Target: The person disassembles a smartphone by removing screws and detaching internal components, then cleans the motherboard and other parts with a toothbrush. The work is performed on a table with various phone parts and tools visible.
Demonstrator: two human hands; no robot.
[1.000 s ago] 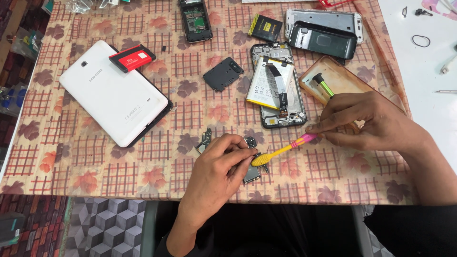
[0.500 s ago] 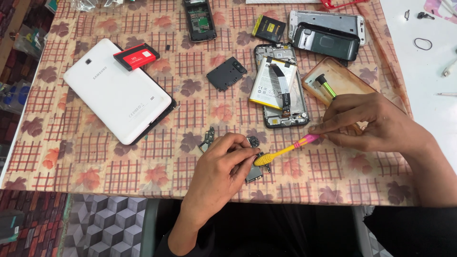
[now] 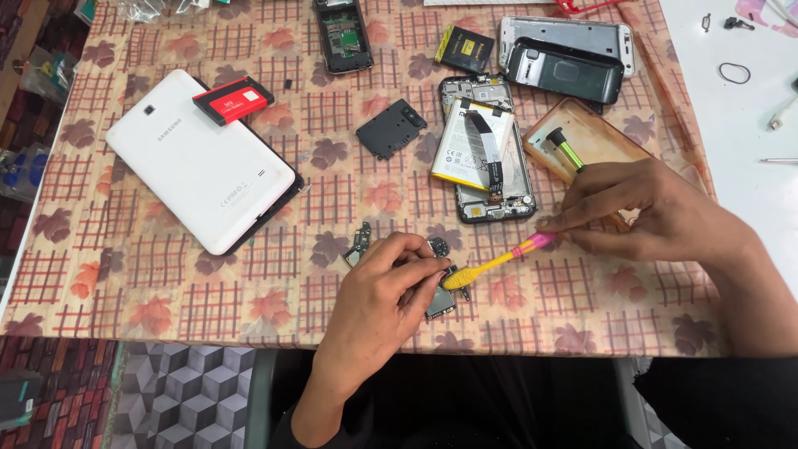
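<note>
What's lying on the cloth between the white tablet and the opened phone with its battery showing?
In the head view, a small black plastic cover lies between the white tablet and the opened phone; around it, only patterned tablecloth.

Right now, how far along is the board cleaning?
Done: phone lies opened, black cover off beside it, board out. In hand: left hand pins the small board on the table while right hand works a yellow-pink brush against it. Left: nothing is refitted; the phone shell lies open.

phone repair bench — opened phone (image 3: 486, 150), loose battery (image 3: 465, 48), back covers
</note>
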